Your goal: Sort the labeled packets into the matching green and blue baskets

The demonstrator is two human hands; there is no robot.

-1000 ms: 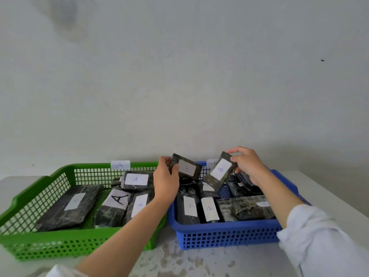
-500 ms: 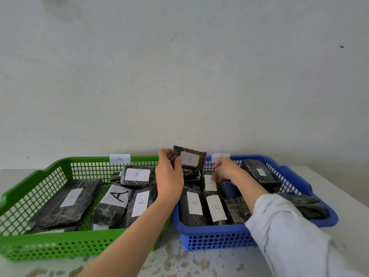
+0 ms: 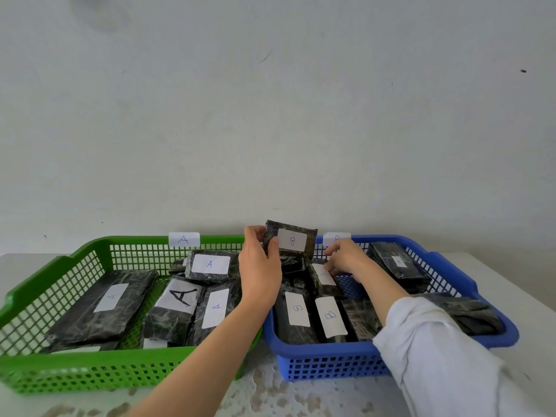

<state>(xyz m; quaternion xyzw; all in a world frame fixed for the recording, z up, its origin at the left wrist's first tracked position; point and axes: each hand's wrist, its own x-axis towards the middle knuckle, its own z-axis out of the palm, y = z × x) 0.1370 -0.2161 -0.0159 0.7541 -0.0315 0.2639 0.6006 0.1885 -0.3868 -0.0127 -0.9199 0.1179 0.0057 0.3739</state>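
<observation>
Head view looks down on a pale bench point(image 3: 529, 284) set against a plain wall point(image 3: 270, 115). Two mesh baskets stand side by side on it. The green basket point(image 3: 60, 377) takes the left half, and the blue basket point(image 3: 331, 367) stands just beside it toward the right edge. A white tag marked A point(image 3: 184, 239) is clipped to the green basket's far rim. A second tag point(image 3: 337, 237), partly hidden, sits on the blue basket's far rim.

Dark wrapped packets with white labels fill both baskets. In the green one lie a long packet marked A point(image 3: 102, 308) at the left, a packet with a large black A point(image 3: 176, 308), a narrower A packet point(image 3: 215, 308) and a short A packet point(image 3: 210, 264) resting on top at the far end. In the blue one two B packets point(image 3: 296, 311) lie lengthwise at the near side. Another labelled packet point(image 3: 397, 261) lies at the far right, and a packet with no label showing point(image 3: 469, 314) lies near the right wall.

The left hand point(image 3: 260, 275) is raised over the gap between the baskets. Its thumb and fingers pinch the left end of a small B packet point(image 3: 290, 239), held upright above the blue basket's far left corner. The right hand point(image 3: 346, 258), in a white sleeve point(image 3: 436, 350), reaches into the blue basket. Its bent fingers rest on a tilted B packet point(image 3: 323, 276), and I cannot tell whether they grip it or only touch it.
</observation>
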